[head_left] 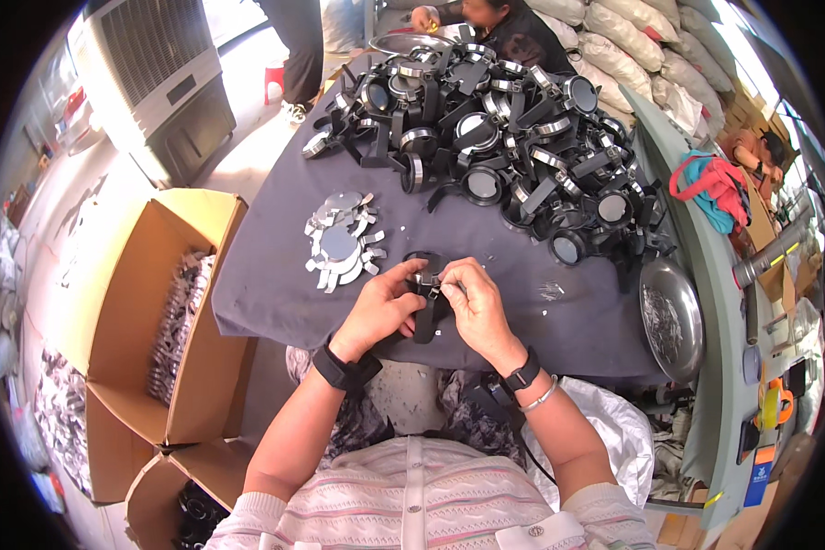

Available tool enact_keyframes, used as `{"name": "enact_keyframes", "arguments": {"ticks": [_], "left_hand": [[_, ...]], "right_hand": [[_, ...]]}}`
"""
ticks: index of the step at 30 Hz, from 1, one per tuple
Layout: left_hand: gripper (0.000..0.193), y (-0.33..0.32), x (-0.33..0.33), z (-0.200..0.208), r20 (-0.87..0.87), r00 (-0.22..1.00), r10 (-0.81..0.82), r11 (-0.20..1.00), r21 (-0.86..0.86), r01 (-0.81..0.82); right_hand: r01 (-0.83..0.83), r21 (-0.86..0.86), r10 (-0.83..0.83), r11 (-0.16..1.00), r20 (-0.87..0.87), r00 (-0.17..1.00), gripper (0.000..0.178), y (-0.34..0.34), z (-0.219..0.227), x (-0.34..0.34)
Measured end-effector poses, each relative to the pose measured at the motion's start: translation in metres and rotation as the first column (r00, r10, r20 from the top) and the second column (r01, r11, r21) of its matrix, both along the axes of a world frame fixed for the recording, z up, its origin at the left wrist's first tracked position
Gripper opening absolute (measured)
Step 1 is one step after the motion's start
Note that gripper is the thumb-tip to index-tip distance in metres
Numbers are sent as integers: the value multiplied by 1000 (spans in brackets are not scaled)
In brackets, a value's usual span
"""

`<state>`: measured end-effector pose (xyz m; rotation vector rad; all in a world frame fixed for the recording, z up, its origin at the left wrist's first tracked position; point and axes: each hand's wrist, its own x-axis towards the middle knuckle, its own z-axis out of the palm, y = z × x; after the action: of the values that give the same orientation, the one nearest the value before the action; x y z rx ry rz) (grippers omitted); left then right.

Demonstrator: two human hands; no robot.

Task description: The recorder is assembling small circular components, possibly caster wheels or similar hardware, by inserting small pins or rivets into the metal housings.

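Observation:
Close to the near edge of the cloth-covered table, my left hand (376, 310) is closed around a black plastic part (423, 323) with a flat handle pointing toward me. My right hand (478, 307) pinches at a small metal clasp on that part; what lies between its fingertips is too small to make out. To the left of my hands is a loose stack of round silver discs (340, 244) with tabs. A large heap of similar black handled parts (478, 136), with round metal bands, covers the far side.
An oval metal tray (671, 321) rests at the table's right edge. Open cardboard boxes (213, 344) with metal pieces stand to the left, near a tall air cooler (156, 82). A co-worker (522, 37) sits beyond the heap. White sacks (623, 46) are stacked behind.

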<state>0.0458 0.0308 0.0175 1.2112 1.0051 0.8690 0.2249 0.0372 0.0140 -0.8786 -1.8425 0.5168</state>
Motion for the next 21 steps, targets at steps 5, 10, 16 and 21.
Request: {"name": "enact_keyframes", "arguments": {"ticks": [5,10,16,21], "left_hand": [[46,-3,2,-5,111,994,2,1000,18,-4],[40,-7,7,-12,174,980,101,992,52,-111],[35,-8,13,-21,190,965,183,980,49,-195],[31,-10,19,-21,156,961,229,965,89,-245]], "right_hand": [[-42,70,38,997,57,998,12,5,-3,-2],[-34,91,20,995,150,988,16,5,0,-4],[-25,180,-17,983,228,974,21,7,-2,-6],[8,120,-26,993,155,988,19,6,-1,-7]]}}
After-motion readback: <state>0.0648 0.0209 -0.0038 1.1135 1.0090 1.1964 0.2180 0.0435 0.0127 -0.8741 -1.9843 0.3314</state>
